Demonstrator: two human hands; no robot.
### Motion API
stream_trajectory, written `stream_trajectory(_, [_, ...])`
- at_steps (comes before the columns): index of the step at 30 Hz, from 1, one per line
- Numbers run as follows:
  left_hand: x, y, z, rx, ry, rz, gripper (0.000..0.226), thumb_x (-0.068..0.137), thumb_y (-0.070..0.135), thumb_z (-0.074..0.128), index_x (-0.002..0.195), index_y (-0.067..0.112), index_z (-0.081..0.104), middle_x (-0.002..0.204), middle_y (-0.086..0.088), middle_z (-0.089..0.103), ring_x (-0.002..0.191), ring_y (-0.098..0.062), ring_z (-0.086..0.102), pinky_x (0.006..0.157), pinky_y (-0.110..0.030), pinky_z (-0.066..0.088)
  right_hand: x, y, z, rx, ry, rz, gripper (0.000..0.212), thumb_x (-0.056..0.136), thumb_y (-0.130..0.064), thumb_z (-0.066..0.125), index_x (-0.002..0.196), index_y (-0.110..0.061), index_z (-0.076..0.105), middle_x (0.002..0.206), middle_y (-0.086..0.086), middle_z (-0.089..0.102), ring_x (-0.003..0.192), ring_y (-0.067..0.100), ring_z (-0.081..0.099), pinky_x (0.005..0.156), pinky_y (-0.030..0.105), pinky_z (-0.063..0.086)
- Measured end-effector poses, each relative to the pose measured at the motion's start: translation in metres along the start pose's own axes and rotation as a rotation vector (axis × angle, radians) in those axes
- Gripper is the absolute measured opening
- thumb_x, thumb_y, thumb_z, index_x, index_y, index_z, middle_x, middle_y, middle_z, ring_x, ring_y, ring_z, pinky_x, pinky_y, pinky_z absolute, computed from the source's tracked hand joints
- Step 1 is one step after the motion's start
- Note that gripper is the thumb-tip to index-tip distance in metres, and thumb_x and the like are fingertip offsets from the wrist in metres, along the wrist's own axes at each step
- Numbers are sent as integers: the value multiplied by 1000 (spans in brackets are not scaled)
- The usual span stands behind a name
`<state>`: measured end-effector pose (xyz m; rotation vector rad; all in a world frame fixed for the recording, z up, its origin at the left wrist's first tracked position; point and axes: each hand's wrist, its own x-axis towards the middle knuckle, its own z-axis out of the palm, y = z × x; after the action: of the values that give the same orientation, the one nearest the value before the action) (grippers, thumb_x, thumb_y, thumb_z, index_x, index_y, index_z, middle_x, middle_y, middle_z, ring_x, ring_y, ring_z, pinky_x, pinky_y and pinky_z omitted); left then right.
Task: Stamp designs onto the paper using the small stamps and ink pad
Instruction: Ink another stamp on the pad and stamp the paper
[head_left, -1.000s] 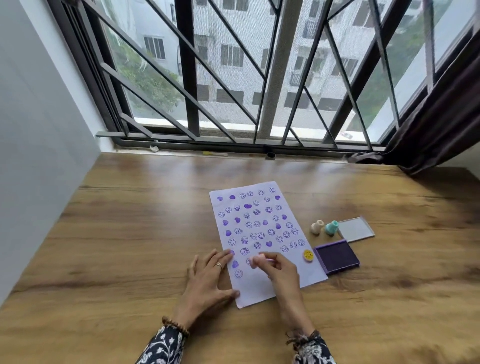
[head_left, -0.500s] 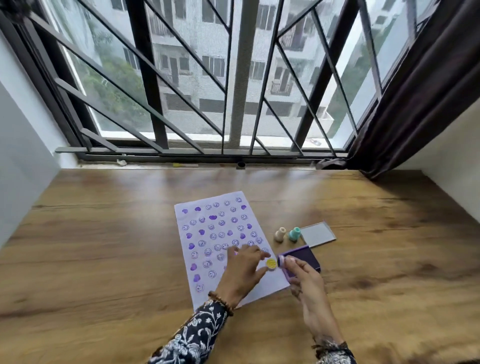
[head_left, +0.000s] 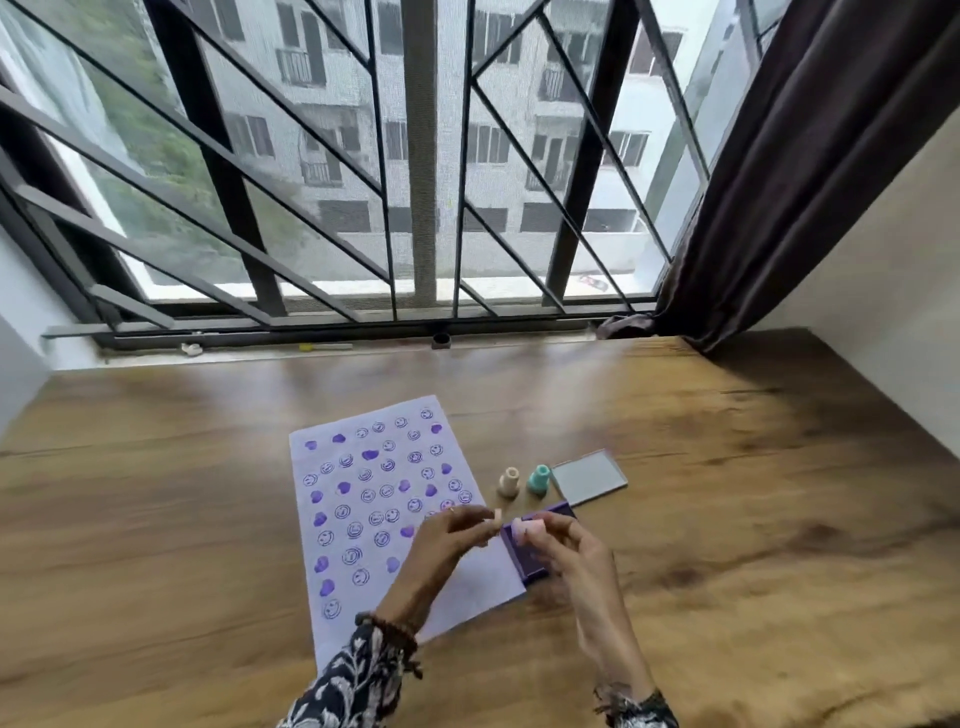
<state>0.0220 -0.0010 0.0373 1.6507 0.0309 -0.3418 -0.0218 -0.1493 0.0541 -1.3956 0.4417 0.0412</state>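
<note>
The right hand (head_left: 571, 551) pinches a small pink stamp (head_left: 527, 530) in its fingertips directly above the purple ink pad (head_left: 540, 564), which lies on the desk (head_left: 156, 519) touching the paper's right edge. The left hand (head_left: 447, 540) hovers just beside it over the paper (head_left: 363, 519), fingers curled; whether it holds anything cannot be told through the blur. One paper sheet lies left of the pad, covered with purple smileys and hearts. Two more stamps stand upright beyond the pad, one beige stamp (head_left: 509, 482) and one teal stamp (head_left: 539, 479), next to one clear lid (head_left: 589, 477).
</note>
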Motion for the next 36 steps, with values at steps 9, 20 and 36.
stream_trajectory(9, [-10,16,-12,-34,-101,-92,6,74,33,67,78,33,72,67,18,72,65,5,63,66,-29,33,3,-14,0,-28,-163,-114,14,73,-16,74,86,-15,74,87,2,77,86,8,70,70,14,52])
stream_trajectory(20, [-5,13,-12,-161,-55,-10,19,74,8,72,92,4,68,86,-11,73,78,-5,66,62,-6,46,14,-17,6,-111,-140,-127,6,77,-16,72,77,-16,77,70,1,75,63,9,64,58,18,51])
stream_trajectory(36, [75,-10,26,789,161,198,33,77,31,64,109,23,61,113,-5,58,106,-25,48,82,-34,32,55,-4,9,-1009,148,-528,9,86,-17,60,94,-15,55,94,4,59,82,20,57,66,32,48])
